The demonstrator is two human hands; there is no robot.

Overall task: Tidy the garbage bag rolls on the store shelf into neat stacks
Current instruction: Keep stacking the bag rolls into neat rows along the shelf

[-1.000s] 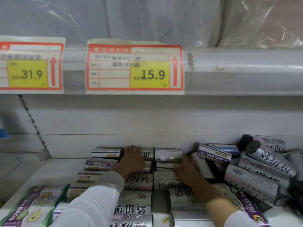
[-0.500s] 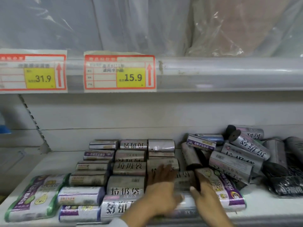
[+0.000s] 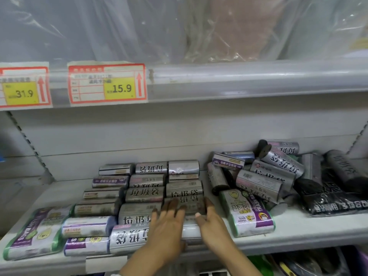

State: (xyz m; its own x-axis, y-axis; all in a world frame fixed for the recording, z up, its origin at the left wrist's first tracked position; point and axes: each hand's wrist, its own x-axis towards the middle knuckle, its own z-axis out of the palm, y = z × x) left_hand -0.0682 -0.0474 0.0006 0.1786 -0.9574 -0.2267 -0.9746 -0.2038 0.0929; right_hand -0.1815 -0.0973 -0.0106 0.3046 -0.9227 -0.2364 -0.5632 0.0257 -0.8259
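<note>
Silver garbage bag rolls (image 3: 145, 194) lie in tidy rows on the left half of the white shelf (image 3: 298, 226). A jumbled pile of silver and black rolls (image 3: 274, 172) sits at the right. My left hand (image 3: 169, 230) rests flat, fingers spread, on the front rolls of the right-hand row. My right hand (image 3: 211, 222) touches the right end of the same silver roll (image 3: 189, 204), thumb on its front. A purple-labelled trash bag pack (image 3: 247, 212) lies just right of my right hand.
Another purple trash bag pack (image 3: 33, 232) lies at the shelf's left front. A black bag pack (image 3: 336, 202) lies far right. Price tags reading 31.9 (image 3: 23, 86) and 15.9 (image 3: 107, 83) hang on the upper shelf rail, with plastic-wrapped goods above.
Both hands pulled back from the rear rolls to the front of the right-hand row. The view drew back and now shows more of the pile at the right.
</note>
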